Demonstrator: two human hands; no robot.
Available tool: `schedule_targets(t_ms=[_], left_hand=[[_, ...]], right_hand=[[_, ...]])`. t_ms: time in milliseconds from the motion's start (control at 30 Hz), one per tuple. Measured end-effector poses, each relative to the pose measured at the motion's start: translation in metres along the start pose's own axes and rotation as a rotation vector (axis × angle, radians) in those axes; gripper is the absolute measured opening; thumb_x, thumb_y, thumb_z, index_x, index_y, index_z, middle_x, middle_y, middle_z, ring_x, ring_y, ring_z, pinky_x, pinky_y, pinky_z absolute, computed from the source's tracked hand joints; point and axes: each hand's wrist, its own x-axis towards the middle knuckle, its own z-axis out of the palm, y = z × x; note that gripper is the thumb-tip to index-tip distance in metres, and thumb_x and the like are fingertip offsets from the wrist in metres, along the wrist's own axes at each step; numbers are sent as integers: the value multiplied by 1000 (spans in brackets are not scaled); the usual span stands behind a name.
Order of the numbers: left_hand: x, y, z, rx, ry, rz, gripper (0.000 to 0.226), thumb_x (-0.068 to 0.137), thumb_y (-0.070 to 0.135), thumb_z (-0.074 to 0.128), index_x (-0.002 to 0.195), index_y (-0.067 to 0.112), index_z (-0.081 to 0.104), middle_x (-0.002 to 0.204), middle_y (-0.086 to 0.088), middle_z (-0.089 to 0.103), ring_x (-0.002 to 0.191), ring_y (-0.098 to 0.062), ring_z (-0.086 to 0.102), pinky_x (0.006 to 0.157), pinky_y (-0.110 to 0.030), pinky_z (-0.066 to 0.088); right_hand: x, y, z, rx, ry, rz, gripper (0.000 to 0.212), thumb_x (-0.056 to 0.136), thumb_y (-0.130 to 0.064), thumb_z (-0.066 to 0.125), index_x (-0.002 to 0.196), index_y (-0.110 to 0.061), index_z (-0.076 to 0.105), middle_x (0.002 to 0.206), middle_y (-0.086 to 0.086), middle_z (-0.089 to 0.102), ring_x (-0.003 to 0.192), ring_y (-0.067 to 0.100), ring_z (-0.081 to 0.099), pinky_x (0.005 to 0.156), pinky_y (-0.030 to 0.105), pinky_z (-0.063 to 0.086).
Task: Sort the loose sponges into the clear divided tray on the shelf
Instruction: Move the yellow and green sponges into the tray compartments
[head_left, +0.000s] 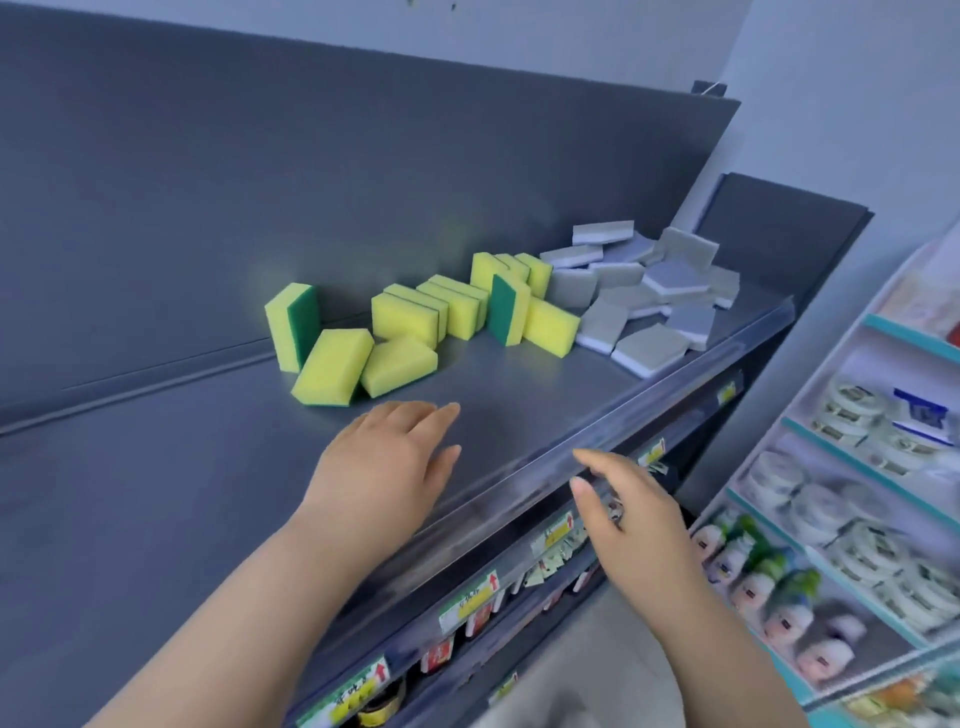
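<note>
So the left hand (384, 457) is held flat over the shelf (156, 493), nothing gripped; the right hand (639, 514) is spread loose at the shelf's front edge, also empty. The tags (470, 603) below the shelf are blurred.

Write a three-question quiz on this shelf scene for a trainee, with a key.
1. True or false: the left hand grips a sponge.
2. Where do the grey sponges lie, relative to the yellow sponges? A) left of them B) right of them C) stacked on them
3. Fill in: the ____ hand is over the shelf; the other is by its clear front edge.
Key: 1 false, it holds nothing. 2 B. 3 left; the right hand is by the edge.
</note>
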Motion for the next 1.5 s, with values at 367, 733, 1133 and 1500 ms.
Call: schedule_targets(t_ms=[367,733,1133,1500], left_hand=[[145,29,35,35,-19,-103,42,92,35,42,131,22,52,123,3,59,111,-22,56,83,-34,50],[246,60,108,2,-213,-562,45,95,38,43,138,28,33,140,-13,34,109,-28,51,83,-33,43],[230,64,98,-276,104,-702,56,84,10,56,130,33,34,115,10,38,70,-8,52,66,-22,39],[202,66,74,-313,93,-634,53,80,2,63,114,41,52,110,30,44,91,4,49,75,-3,35]], right_hand=[[182,65,-21,142,-68,-142,33,91,-23,54,123,-23,54,112,-14,48,108,6,47,96,27,40],[275,110,3,0,-316,-225,54,85,-41,58,133,-23,39,127,-3,48,116,16,45,91,29,41],[299,113,-7,474,-150,-224,49,76,-9,68,110,-33,42,94,-25,51,89,-3,52,72,5,37],[300,108,-8,376,-289,-611,39,77,-14,58,115,-25,61,114,-11,50,110,-6,44,94,5,30]])
